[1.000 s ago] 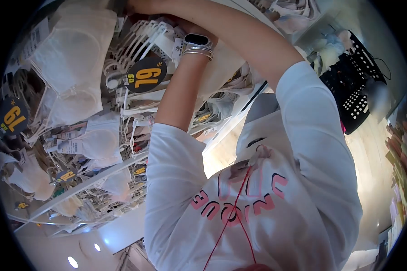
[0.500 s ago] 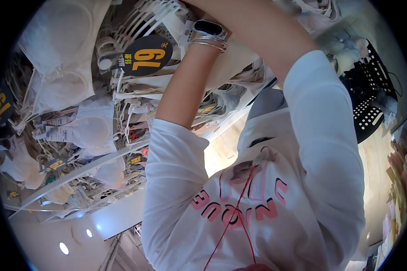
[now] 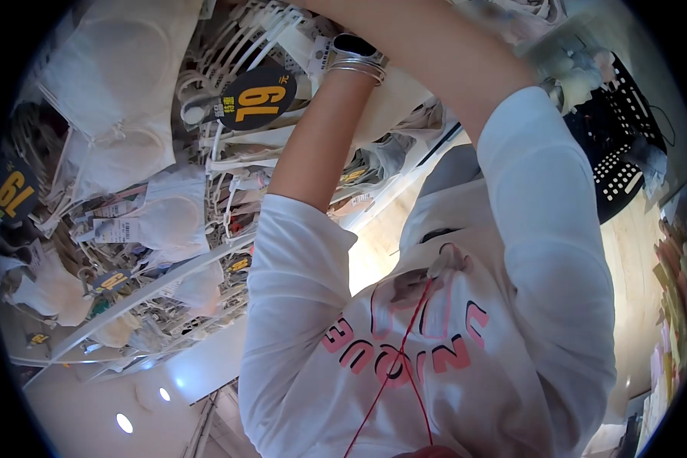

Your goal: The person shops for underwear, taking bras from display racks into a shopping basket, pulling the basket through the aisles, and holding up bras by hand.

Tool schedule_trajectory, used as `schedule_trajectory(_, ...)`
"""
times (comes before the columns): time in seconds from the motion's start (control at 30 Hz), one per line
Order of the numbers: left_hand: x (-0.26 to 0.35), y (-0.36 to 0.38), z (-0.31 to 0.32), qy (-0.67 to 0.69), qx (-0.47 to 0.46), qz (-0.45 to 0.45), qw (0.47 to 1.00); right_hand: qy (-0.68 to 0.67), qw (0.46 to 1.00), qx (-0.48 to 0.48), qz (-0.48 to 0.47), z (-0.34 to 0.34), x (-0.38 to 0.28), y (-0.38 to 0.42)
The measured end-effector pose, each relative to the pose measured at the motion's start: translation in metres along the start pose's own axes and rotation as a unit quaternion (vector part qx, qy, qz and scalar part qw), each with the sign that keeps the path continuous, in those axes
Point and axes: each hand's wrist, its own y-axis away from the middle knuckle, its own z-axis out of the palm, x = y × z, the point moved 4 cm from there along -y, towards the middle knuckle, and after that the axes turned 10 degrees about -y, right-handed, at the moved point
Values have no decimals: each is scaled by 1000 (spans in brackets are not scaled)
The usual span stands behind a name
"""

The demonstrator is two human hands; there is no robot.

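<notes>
My left forearm (image 3: 320, 145) reaches up beside a rack of bras on hangers. A smart watch (image 3: 353, 46) and thin silver bracelets (image 3: 359, 70) are on its wrist. My right forearm (image 3: 435, 53) crosses above it toward the top edge. Both hands lie beyond the frame or behind the right forearm, so I cannot see their fingers or what they touch. Nearest the left wrist are a white paper tag (image 3: 320, 55), white hangers (image 3: 263, 34) and a round black price sign (image 3: 258, 98) marked 79.
Pale bras (image 3: 122, 61) hang at the left, with more below around a white rail (image 3: 141, 294). A black perforated basket (image 3: 618, 172) holding pale garments is at the right. Folded coloured garments (image 3: 672, 298) line the far right edge. Light floor (image 3: 374, 252) shows beside my body.
The rack and signs have shifted slightly right in view, and the basket slightly left. The right forearm now covers a little more of the watch. Both arms stay raised in nearly the same pose.
</notes>
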Motion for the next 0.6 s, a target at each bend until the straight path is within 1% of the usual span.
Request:
schedule_trajectory(0.03, 2, -1, -3, 4, 0, 3, 1000, 26, 1000, -10, -2, -4, -1, 2)
schedule_trajectory(0.07, 4, -2, -5, 7, -3, 7, 1000, 21, 1000, -5, 14, -4, 0, 2)
schedule_trajectory(0.1, 7, -4, -6, 12, -4, 11, 1000, -117, 984, 94, 91, 3, 11, -3)
schedule_trajectory(0.13, 10, -5, -8, 15, -8, 13, 1000, -250, 935, 191, 162, 12, 22, -5)
schedule_trajectory(0.17, 14, -5, -9, 19, -8, 18, 1000, -216, 960, 108, 142, 9, 21, -2)
schedule_trajectory(0.23, 21, -7, -13, 29, -8, 25, 999, -140, 984, -65, 95, -3, 19, 10)
schedule_trajectory(0.27, 25, -8, -16, 35, -7, 28, 999, -158, 977, -55, 130, -4, 24, 12)
schedule_trajectory(0.33, 34, -9, -21, 48, -3, 35, 998, -189, 961, -36, 199, 16, 38, 22)
schedule_trajectory(0.37, 40, -11, -23, 54, -1, 38, 998, -284, 946, 26, 154, 17, 42, 35)
schedule_trajectory(0.4, 45, -10, -26, 63, 1, 44, 997, -376, 916, 85, 109, 18, 47, 52)
schedule_trajectory(0.43, 50, -9, -29, 72, 4, 51, 996, -295, 935, 64, 188, 26, 55, 66)
schedule_trajectory(0.47, 54, -8, -34, 82, 9, 61, 995, -310, 927, 135, 163, 26, 50, 91)
schedule_trajectory(0.5, 58, -5, -40, 93, 15, 73, 993, -334, 911, 127, 204, 6, 35, 116)
schedule_trajectory(0.53, 60, 6, -47, 107, 25, 100, 989, -298, 909, 140, 256, -21, 15, 153)
schedule_trajectory(0.57, 61, 16, -56, 118, 42, 122, 985, -288, 903, 201, 249, -28, 9, 181)
schedule_trajectory(0.6, 65, 27, -65, 132, 54, 140, 980, -244, 916, 287, 138, -39, 2, 213)
